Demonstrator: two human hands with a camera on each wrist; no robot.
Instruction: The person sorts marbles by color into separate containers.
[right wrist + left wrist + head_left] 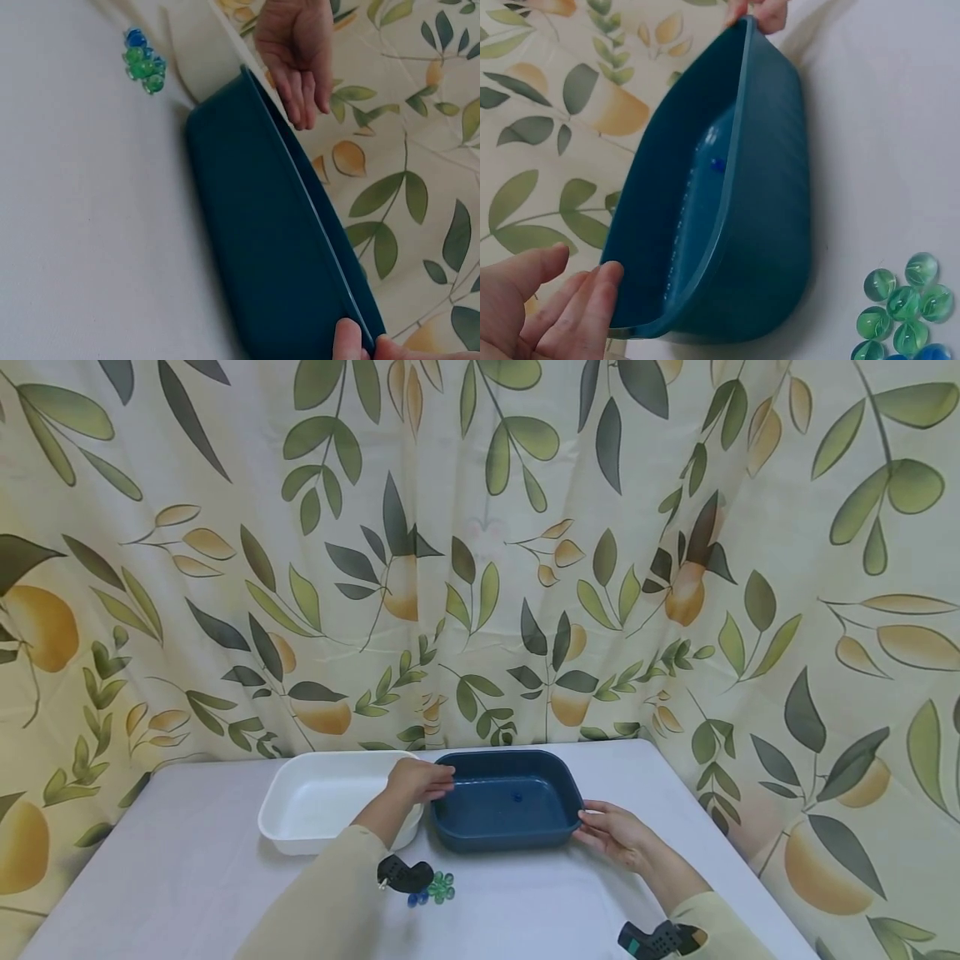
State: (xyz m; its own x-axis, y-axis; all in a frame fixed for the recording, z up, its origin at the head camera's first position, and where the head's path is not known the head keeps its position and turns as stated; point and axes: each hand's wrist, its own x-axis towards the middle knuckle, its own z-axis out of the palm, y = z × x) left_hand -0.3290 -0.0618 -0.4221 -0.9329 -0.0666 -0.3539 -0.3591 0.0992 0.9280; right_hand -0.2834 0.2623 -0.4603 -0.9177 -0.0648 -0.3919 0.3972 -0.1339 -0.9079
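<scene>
A dark blue plastic tub (501, 814) stands on the table, with one small blue marble (718, 165) on its floor. My left hand (422, 779) is at the tub's left end, its fingers fairly straight against the rim and the thumb held apart, as the left wrist view shows. At the opposite end, my right hand (613, 833) pinches the rim between thumb and finger. In front of the tub lies a cluster of green glass marbles (904, 303) and blue marbles (417, 899), beneath my left wrist in the head view.
A white plastic tub (300, 843) stands close to the blue tub's left, partly covered by my left hand and forearm. White cloth covers the table (525, 902). Behind it hangs a curtain (480, 568) printed with leaves and fruit.
</scene>
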